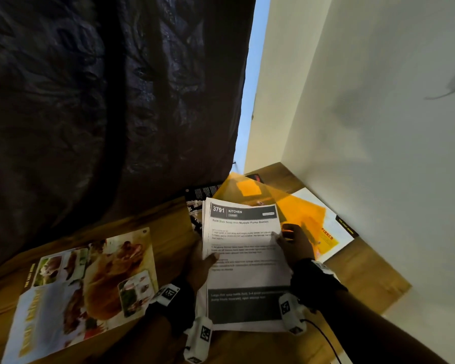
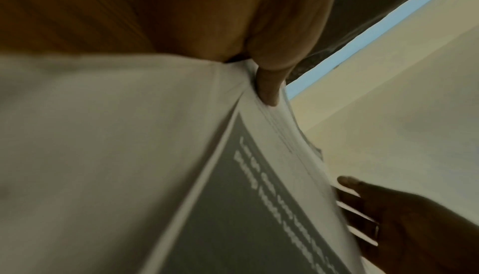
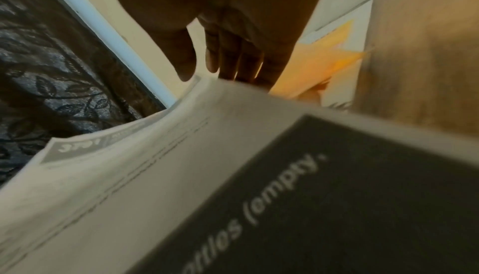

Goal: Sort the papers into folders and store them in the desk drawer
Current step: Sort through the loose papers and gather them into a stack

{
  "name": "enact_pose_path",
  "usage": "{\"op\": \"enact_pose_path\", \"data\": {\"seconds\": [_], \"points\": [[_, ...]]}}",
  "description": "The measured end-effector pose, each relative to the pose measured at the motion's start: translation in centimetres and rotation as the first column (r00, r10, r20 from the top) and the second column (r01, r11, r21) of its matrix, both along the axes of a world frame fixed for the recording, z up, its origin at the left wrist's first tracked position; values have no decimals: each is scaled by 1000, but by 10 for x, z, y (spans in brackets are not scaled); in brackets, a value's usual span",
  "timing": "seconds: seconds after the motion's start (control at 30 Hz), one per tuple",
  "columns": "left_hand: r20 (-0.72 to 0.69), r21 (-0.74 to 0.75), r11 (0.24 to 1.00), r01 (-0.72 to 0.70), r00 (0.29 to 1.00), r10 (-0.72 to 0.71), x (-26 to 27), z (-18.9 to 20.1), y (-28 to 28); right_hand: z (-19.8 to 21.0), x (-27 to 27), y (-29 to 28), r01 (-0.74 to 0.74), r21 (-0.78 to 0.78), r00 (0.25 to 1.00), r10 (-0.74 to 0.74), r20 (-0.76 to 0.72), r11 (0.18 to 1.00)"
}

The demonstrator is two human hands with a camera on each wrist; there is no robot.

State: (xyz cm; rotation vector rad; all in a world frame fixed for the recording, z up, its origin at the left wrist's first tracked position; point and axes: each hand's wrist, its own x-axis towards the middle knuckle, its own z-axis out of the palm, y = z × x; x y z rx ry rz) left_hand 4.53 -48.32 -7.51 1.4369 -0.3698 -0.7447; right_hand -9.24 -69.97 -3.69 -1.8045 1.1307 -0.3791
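Head view: a stack of papers (image 1: 243,261) is held above the wooden desk (image 1: 168,219), low and just right of centre. The top sheet is white with a dark header band reading "3791 KITCHEN", lines of small print, and a dark block across its lower part. The left hand (image 1: 201,261) grips the stack's edge at 9 o'clock, thumb lying on the top sheet. The right hand (image 1: 296,244) holds the edge at 3 o'clock, thumb on the page. Orange folders (image 1: 294,208) lie at 1 o'clock of the stack, over a white sheet. A glossy food menu (image 1: 90,287) lies on the desk at 9 o'clock of the stack. A dark patterned curtain (image 1: 103,101) fills the upper left.

Left wrist view: the left hand (image 2: 269,53) pinches the papers (image 2: 103,145), thumb pressed onto the top sheet; the sheets fan apart at the far edge, where the right hand (image 2: 404,221) shows at 4 o'clock.

Right wrist view: the right hand (image 3: 233,42) has its thumb above the papers (image 3: 155,176) and its fingers running down behind the edge.
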Motion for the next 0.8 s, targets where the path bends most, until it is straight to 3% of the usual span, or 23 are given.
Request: {"op": "enact_pose_path", "data": {"seconds": [0.1, 0.23, 0.53, 0.8], "points": [[7, -73, 997, -17, 1000, 17, -5, 18, 0, 0, -19, 10, 15, 71, 995, -22, 102, 997], [60, -183, 982, 51, 997, -41, -10, 43, -1, 10, -36, 27, -72, 278, 927, -39, 374, 958], [78, -278, 959, 62, 996, -42, -9, 78, -18, 58, -44, 42, 126, -72, 890, -81, 449, 989], [99, -285, 949, 131, 989, -106, -25, 91, -29, 59, -52, 51, 211, 25, 809, -189, 557, 977]]}}
